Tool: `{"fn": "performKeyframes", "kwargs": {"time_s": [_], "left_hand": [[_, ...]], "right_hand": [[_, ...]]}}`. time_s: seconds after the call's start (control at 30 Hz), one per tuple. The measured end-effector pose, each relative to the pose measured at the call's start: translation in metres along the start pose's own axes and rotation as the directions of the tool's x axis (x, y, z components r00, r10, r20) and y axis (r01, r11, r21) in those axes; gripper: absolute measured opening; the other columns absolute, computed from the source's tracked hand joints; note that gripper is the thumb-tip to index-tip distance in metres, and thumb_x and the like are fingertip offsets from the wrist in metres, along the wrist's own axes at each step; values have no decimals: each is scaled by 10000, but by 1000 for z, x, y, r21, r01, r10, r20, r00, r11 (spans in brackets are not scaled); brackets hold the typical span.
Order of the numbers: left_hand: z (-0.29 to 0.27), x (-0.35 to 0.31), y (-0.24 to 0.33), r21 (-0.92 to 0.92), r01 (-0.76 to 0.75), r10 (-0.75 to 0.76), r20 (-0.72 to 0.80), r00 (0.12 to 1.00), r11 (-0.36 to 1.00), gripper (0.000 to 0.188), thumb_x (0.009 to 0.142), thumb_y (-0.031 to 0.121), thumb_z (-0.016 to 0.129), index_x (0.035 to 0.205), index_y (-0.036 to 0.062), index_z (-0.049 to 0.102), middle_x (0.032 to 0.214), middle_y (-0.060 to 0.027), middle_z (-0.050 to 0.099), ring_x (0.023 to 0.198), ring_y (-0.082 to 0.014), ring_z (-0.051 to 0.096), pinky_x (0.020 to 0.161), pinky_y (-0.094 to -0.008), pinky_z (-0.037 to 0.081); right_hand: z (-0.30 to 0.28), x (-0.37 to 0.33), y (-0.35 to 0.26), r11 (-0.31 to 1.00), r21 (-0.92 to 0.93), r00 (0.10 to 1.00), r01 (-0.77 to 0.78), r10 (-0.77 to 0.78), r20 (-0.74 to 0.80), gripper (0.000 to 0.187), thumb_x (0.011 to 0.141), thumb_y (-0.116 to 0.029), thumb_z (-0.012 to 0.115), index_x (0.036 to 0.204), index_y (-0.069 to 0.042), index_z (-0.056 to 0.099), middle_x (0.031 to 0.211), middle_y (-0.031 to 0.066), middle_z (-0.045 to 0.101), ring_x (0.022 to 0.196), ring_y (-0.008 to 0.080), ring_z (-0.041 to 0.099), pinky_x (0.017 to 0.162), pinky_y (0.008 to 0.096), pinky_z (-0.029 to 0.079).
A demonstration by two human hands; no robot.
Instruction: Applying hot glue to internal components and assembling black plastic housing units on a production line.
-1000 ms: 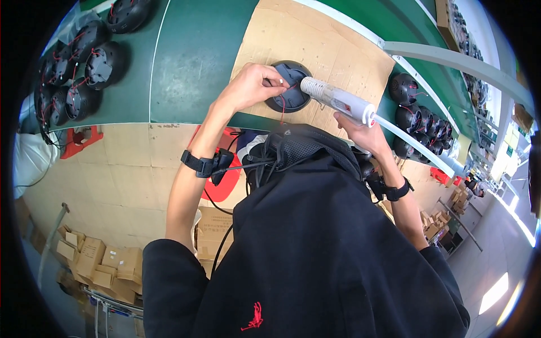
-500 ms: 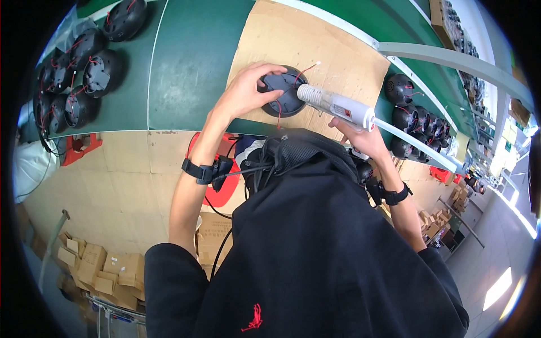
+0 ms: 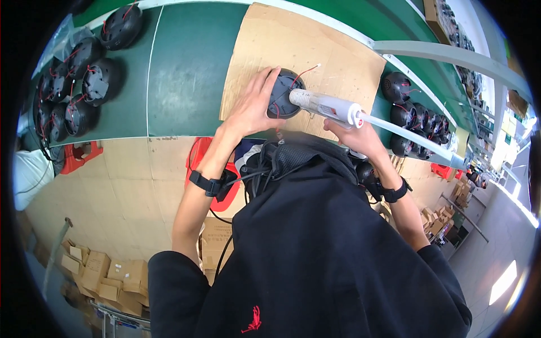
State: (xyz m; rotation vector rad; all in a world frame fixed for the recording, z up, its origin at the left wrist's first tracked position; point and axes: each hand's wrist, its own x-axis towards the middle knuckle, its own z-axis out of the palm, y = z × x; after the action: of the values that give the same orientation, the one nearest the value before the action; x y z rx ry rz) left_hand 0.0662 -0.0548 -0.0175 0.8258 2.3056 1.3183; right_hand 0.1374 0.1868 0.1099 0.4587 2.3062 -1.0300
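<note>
1 white tube (image 3: 326, 105) in right hand (image 3: 360, 138), red marking (image 3: 360, 122) illegible

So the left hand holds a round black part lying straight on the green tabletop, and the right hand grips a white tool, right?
Not quite: the head view shows the round black part on a tan cardboard sheet, not straight on the green tabletop. The left hand holds it, and the right hand grips the white tool.

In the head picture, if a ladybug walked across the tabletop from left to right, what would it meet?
Cluster of black parts → left grip → round black part → white tool → another black cluster.
</note>
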Motion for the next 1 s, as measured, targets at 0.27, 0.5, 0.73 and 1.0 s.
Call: {"fn": "performKeyframes", "kwargs": {"time_s": [0.27, 0.5, 0.73, 1.0], "left_hand": [[-4, 1, 0, 7, 59, -59, 32, 998, 998, 1197, 583, 243, 917, 1535, 8, 231, 1544, -268, 291, 1437, -436, 307, 1186, -468, 321], [14, 13, 41, 326, 136, -165, 63, 984, 936, 1302, 551, 289, 939, 1569, 97, 151, 1518, -308, 250, 1377, -515, 323, 1099, -558, 403], [40, 59, 85, 457, 67, -153, 155, 976, 887, 1252, 541, 247, 923, 1547, 115, 189, 1490, -261, 286, 1323, -504, 369, 1007, -554, 485], [243, 195, 196, 153, -587, 363, 656, 662, 795, 1282, 500, 270, 927, 1557, 152, 211, 1492, -229, 305, 1322, -476, 381, 1048, -549, 454]], "right_hand": [[-43, 1, -50, 998, 55, 990, 5, -13, 140, 325, 866, -165, 711, 1122, 27, 650, 862, 120, 707, 676, 162, 667, 548, 296, 537], [-52, -36, 87, 947, 266, 933, 180, -78, -351, 389, 902, -311, 747, 1122, 2, 675, 841, 51, 705, 687, 116, 646, 646, 309, 538], [-28, -127, 207, 632, 758, 790, 164, 375, -485, 292, 939, -167, 695, 1178, -15, 625, 959, 34, 679, 695, 87, 641, 629, 250, 530], [-7, -211, 307, 478, 803, 620, 356, 522, -586, 339, 886, 1, 650, 1221, -32, 615, 1017, 36, 667, 673, 112, 588, 617, 254, 501]]}}
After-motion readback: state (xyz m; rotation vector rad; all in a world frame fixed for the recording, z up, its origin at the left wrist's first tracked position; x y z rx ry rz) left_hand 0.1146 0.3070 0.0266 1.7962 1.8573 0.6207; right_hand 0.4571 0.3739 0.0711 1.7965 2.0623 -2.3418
